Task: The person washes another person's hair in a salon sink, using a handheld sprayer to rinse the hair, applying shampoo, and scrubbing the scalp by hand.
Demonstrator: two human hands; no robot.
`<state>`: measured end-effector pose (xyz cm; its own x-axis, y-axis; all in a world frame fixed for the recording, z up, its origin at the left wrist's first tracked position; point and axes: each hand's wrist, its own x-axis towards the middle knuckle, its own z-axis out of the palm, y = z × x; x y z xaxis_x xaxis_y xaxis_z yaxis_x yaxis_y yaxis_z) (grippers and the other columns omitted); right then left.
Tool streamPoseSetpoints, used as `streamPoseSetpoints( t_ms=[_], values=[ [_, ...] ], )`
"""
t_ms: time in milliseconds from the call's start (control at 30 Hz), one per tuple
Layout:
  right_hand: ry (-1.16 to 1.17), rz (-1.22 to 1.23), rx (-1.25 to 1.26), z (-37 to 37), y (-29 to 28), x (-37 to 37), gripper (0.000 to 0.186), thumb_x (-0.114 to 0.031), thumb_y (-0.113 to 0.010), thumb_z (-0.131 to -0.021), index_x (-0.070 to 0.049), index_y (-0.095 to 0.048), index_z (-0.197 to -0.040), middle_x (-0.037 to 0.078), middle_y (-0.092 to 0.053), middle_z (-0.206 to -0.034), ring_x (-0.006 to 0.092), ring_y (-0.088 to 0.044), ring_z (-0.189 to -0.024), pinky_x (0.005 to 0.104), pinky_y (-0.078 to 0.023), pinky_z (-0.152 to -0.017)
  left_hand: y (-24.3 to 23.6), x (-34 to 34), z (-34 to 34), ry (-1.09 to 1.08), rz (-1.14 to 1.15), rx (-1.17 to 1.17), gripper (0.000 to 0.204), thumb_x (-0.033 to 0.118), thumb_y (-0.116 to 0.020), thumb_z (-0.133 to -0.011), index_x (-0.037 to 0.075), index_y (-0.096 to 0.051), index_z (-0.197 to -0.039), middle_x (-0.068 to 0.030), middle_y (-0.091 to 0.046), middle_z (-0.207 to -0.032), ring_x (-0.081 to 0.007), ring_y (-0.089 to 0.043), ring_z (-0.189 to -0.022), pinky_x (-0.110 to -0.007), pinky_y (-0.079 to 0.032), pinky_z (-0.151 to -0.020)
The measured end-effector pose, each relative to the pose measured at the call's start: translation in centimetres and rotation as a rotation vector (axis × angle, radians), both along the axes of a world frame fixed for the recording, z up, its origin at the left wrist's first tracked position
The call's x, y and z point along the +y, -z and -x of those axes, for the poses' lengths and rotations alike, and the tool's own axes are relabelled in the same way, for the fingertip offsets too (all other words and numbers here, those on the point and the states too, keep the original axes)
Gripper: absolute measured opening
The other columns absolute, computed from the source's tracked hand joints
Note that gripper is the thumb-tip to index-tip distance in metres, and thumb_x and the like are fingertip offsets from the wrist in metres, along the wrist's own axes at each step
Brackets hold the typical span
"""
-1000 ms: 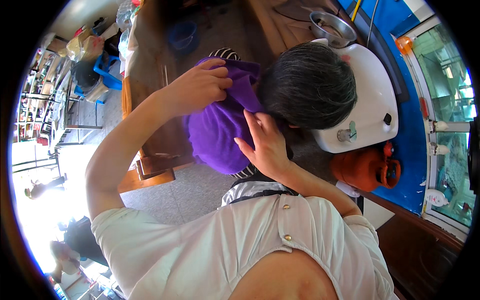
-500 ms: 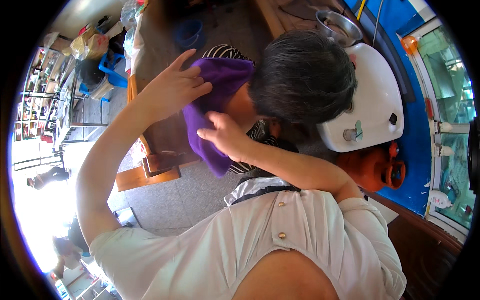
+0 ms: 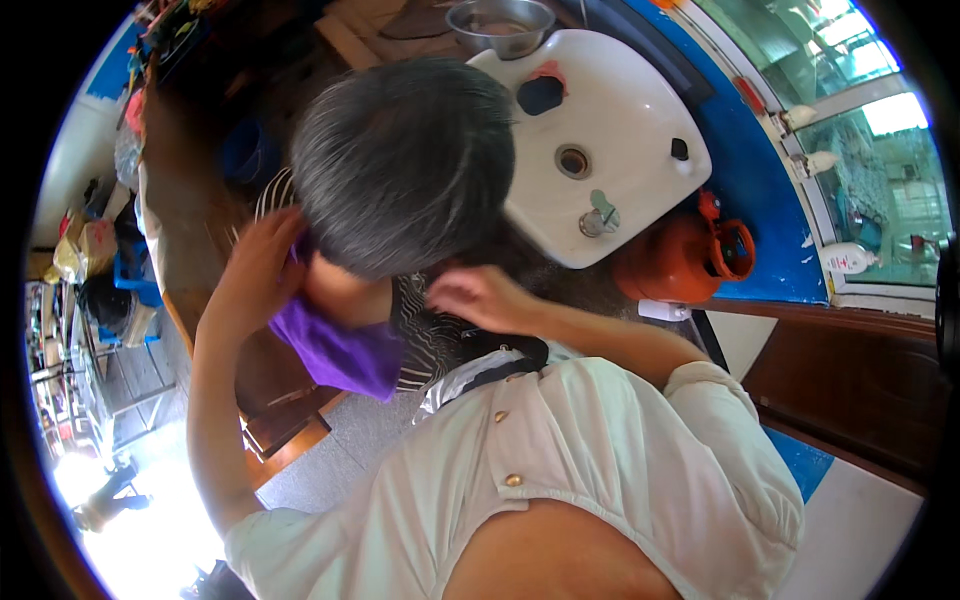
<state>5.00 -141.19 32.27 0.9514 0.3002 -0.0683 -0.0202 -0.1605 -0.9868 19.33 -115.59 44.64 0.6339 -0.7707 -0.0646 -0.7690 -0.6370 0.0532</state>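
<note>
A person with short grey-black hair (image 3: 405, 165) sits bent forward in front of me, in black-and-white striped clothing (image 3: 430, 330). A purple towel (image 3: 345, 355) lies over the shoulder and upper back on the left. My left hand (image 3: 255, 270) is at the left side of the neck, its bent fingers closed on the towel's upper edge, with the tips partly hidden. To the right of the neck, my right hand (image 3: 485, 298) hovers by the striped clothing. Its fingers look curled but are smeared by motion, and I make out nothing in them.
A white basin (image 3: 640, 110) with a drain and a metal fitting (image 3: 597, 222) stands at the right. Behind it is a metal bowl (image 3: 500, 28). An orange gas cylinder (image 3: 660, 265) sits below the basin, near a white bottle (image 3: 848, 258). A blue bucket (image 3: 248, 150) is at far left.
My right hand has left the towel and moved to the right side of the neck. My left hand, earlier raised with fingers spread, has come down onto the towel. The view has shifted right.
</note>
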Motion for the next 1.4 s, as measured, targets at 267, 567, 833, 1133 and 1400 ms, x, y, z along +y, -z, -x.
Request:
streamPoseSetpoints(
  t_ms=[267,567,833,1133,1400],
  values=[
    [0.195,0.898,-0.523,-3.1,7.0,-21.8,0.014,-0.012,-0.058,-0.077,-0.007,-0.062,-0.089,0.012,-0.063,-0.084,0.0307,-0.059,-0.084,0.042,-0.046,-0.074,7.9,1.4,2.0,-0.321,0.419,0.316,0.061,0.007,-0.076,-0.066,-0.002,-0.048,-0.12,-0.0159,-0.055,-0.119,-0.0303,-0.053,-0.109,-0.036,-0.042,-0.094],
    [-0.383,0.485,-0.016,-7.4,9.6,-27.2,0.023,-0.031,-0.056,-0.083,-0.008,-0.061,-0.084,0.01,-0.063,-0.076,0.0319,-0.06,-0.072,0.042,-0.046,-0.064,9.5,-2.3,5.3,-0.831,0.646,0.3,0.068,0.014,-0.078,-0.059,0.001,-0.05,-0.119,-0.0135,-0.057,-0.116,-0.0296,-0.053,-0.109,-0.039,-0.042,-0.093],
    [-0.491,0.07,0.108,-8.3,11.8,-29.9,0.024,-0.028,-0.059,-0.085,-0.007,-0.066,-0.096,0.01,-0.065,-0.08,0.0234,-0.061,-0.072,0.0348,-0.048,-0.07,8.5,-16.9,2.1,-0.75,0.559,0.159,0.079,0.024,-0.082,-0.051,0.003,-0.051,-0.12,-0.0138,-0.054,-0.121,-0.0313,-0.046,-0.119,-0.041,-0.036,-0.101],
    [-0.385,0.442,-0.027,-11.3,16.5,-37.8,0.033,-0.035,-0.053,-0.086,-0.003,-0.062,-0.085,0.019,-0.064,-0.085,0.0367,-0.06,-0.083,0.045,-0.047,-0.071,8.0,-28.0,1.4,-0.633,0.374,0.072,0.075,0.01,-0.072,-0.053,0.003,-0.048,-0.124,-0.0185,-0.052,-0.123,-0.0354,-0.042,-0.121,-0.041,-0.027,-0.108],
    [-0.604,1.428,0.053,-17.2,21.3,-53.7,0.027,-0.025,-0.054,-0.082,-0.003,-0.067,-0.091,0.017,-0.065,-0.096,0.033,-0.062,-0.093,0.0418,-0.049,-0.082,10.4,-29.9,0.0,-0.504,0.404,0.038,0.086,0.036,-0.076,-0.057,0.001,-0.043,-0.128,-0.0275,-0.041,-0.131,-0.0383,-0.039,-0.124,-0.047,-0.031,-0.101]
  ],
)
